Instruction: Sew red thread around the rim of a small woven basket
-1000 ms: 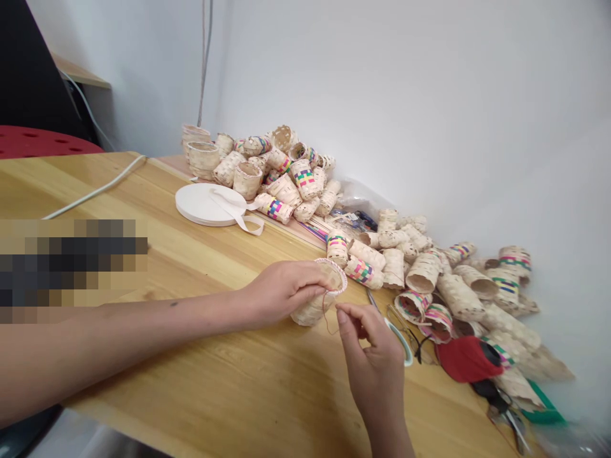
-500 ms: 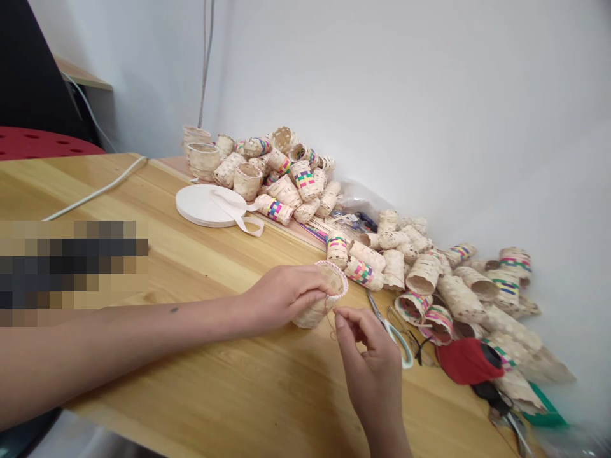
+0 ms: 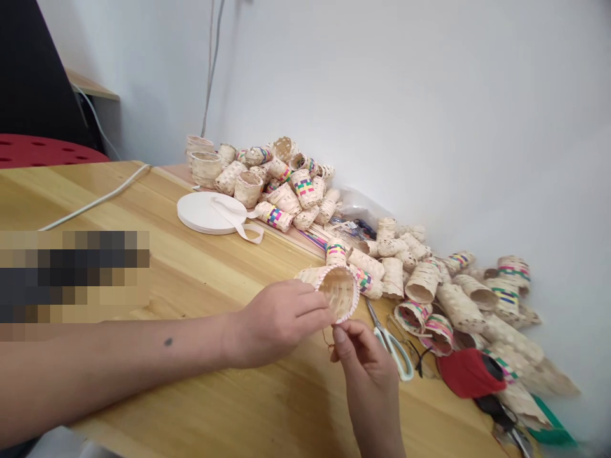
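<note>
A small woven basket (image 3: pixel 340 289) with a pink-and-white stitched rim is tilted so that its mouth faces me. My left hand (image 3: pixel 281 321) is closed around its near side, with fingers at the rim. Just below the rim, thumb and forefinger of my right hand (image 3: pixel 365 362) are pinched together, touching or nearly touching the edge. A thin reddish-brown thread (image 3: pixel 327 343) dangles in a loop by those fingertips. Whether a needle is in the pinch is hidden. White-handled scissors (image 3: pixel 392 346) lie just right of the basket.
Many small woven baskets (image 3: pixel 420 283) are heaped along the wall, some with coloured bands. A white ribbon roll (image 3: pixel 210 213) lies on the wooden table (image 3: pixel 167 267). A red object (image 3: pixel 465 374), a green tray (image 3: pixel 548 420) and a white cable (image 3: pixel 95 198) are also there.
The basket has swung so its mouth faces me more openly. My left hand has shifted lower on it, and my right fingertips have come up against the rim's underside.
</note>
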`<state>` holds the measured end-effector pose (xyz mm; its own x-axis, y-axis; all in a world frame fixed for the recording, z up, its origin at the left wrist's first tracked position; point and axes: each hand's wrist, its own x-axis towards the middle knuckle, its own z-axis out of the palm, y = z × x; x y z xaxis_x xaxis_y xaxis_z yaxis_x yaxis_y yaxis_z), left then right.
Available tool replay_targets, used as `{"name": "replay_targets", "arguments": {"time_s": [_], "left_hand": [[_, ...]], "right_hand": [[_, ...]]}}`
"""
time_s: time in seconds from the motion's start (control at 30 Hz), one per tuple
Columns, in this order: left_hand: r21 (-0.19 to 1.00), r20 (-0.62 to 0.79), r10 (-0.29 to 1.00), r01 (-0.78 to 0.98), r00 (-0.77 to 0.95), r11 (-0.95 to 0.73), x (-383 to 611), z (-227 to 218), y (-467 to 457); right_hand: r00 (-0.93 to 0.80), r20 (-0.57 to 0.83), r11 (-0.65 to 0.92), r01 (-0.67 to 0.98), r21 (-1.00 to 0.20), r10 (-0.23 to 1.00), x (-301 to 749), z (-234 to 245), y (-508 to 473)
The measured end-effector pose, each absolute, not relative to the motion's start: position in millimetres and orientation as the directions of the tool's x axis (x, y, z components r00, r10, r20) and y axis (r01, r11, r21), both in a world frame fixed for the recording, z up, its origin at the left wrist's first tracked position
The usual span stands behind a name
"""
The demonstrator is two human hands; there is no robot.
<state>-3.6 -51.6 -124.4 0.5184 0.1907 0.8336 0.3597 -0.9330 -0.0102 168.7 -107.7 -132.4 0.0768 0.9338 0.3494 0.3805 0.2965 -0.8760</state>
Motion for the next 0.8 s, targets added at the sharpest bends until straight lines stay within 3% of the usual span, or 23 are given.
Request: {"name": "replay_targets", "arguments": {"time_s": [0.13,0.37,0.57,0.8], "left_hand": [[-0.061,0.848,0.116,0.313,0.517,-0.948,-5.0,-120.3,-52.6],[-0.063,0.881,0.067,0.258,0.468,-0.964,-6.1,-118.3,-52.1],[-0.002,0.895,0.109,0.250,0.432,-0.968,-4.9,-120.0,-49.9],[0.084,0.893,0.183,0.248,0.412,-0.965,-3.7,-120.7,-49.8]], "right_hand": [[0.067,0.353,0.311,0.341,-0.887,0.933,172.4,-133.7,-108.4],[0.038,0.476,0.434,0.348,-0.831,0.879,172.5,-129.5,-109.7],[-0.002,0.559,0.518,0.381,-0.766,0.829,176.1,-132.9,-109.4],[0.027,0.537,0.488,0.380,-0.786,0.843,176.4,-135.0,-110.9]]}}
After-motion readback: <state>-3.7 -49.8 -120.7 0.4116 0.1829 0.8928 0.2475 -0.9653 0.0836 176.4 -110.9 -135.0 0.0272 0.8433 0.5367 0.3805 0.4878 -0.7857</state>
